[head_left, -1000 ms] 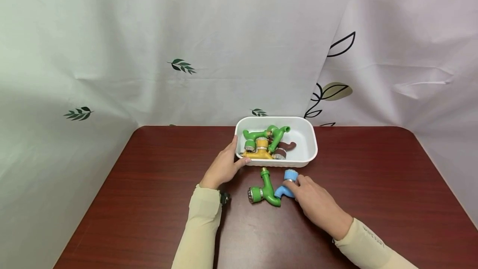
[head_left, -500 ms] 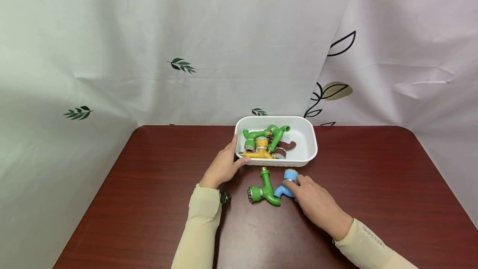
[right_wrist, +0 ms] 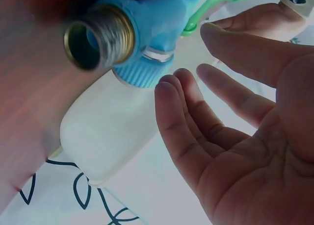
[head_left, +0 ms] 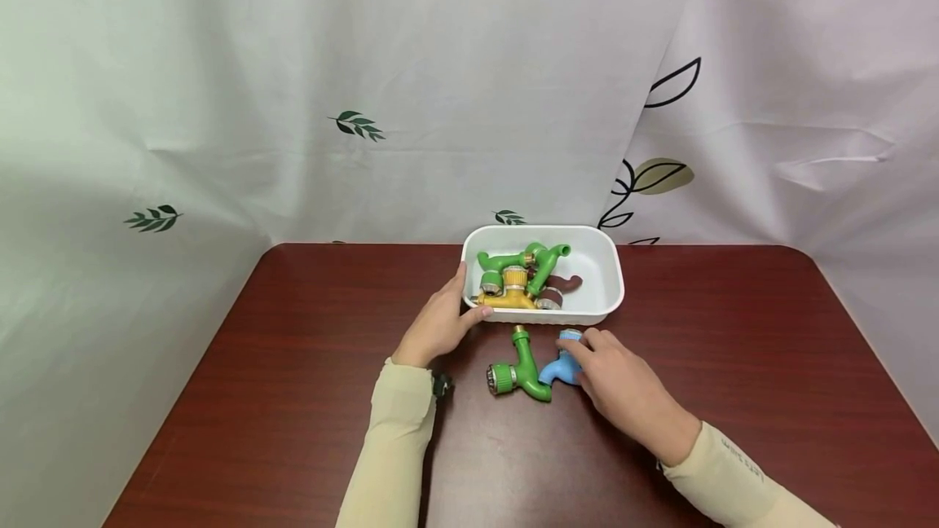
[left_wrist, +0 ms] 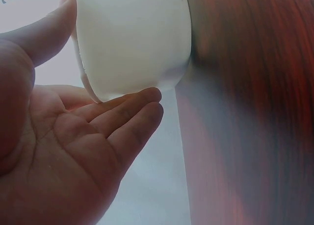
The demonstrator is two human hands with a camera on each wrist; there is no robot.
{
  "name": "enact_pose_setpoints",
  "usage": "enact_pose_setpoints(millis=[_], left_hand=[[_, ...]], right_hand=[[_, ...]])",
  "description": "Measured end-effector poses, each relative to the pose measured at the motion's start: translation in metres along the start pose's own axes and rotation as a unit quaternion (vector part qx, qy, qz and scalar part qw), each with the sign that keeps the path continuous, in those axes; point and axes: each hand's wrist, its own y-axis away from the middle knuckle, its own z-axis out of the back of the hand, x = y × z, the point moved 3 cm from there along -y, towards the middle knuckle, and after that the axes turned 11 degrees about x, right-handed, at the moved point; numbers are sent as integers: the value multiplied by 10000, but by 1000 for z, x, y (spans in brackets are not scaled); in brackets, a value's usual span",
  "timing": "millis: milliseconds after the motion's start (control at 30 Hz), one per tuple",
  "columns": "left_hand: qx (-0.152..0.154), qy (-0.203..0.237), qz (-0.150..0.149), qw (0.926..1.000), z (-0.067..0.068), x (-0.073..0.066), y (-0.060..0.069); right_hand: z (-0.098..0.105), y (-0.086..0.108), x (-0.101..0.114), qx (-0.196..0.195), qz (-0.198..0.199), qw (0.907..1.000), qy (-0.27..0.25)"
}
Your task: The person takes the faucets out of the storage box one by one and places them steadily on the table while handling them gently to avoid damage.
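My left hand (head_left: 438, 323) rests on the left front corner of a white plastic tray (head_left: 612, 296), thumb at the front rim and fairly straight fingers along the left end. In the left wrist view the fingers (left_wrist: 140, 118) touch its outer wall. A blue tap (head_left: 561, 369) lies in front of the tray, its knob toward it. Over the tap's right side hovers my right hand (head_left: 623, 385); in the right wrist view its fingers (right_wrist: 171, 117) and thumb are apart, with nothing between them. A green tap (head_left: 526, 369) lies left of the blue one, spouts meeting.
Inside the tray are two green taps (head_left: 544, 267), a yellow tap (head_left: 509, 298) and a brown tap (head_left: 566, 284). The tray stands near the back edge of the dark red wooden table (head_left: 308, 365). A pale curtain (head_left: 440, 104) hangs behind.
My right hand has shifted slightly up, its fingertips now over the blue tap's knob, showing more of the tap's body. The left hand, tray and taps stay put.
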Motion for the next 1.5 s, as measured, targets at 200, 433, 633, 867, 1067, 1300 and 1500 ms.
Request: enact_pose_setpoints(millis=[200,433,633,867,1067,1300,1500], left_hand=[[8,24,30,10000,0,0,1],[0,-58,-12,10000,1,-1,0],[6,-97,-44,9999,1,0,0],[24,-64,-4,10000,0,0,-1],[16,29,57,10000,-1,1,-1],[-13,26,-49,10000,0,0,-1],[-5,32,-90,10000,1,-1,-1]], right_hand=[[4,-4,-3,-35,-36,10000,-78],[9,-9,-6,-56,-160,9994,-300],[13,-14,-11,-154,-233,9987,-415],[16,-18,-18,-295,-269,9977,-546],[20,-22,-22,-351,-414,9968,-586],[24,-29,-26,-340,-532,9963,-578],[25,-38,-28,-435,-604,9954,-596]])
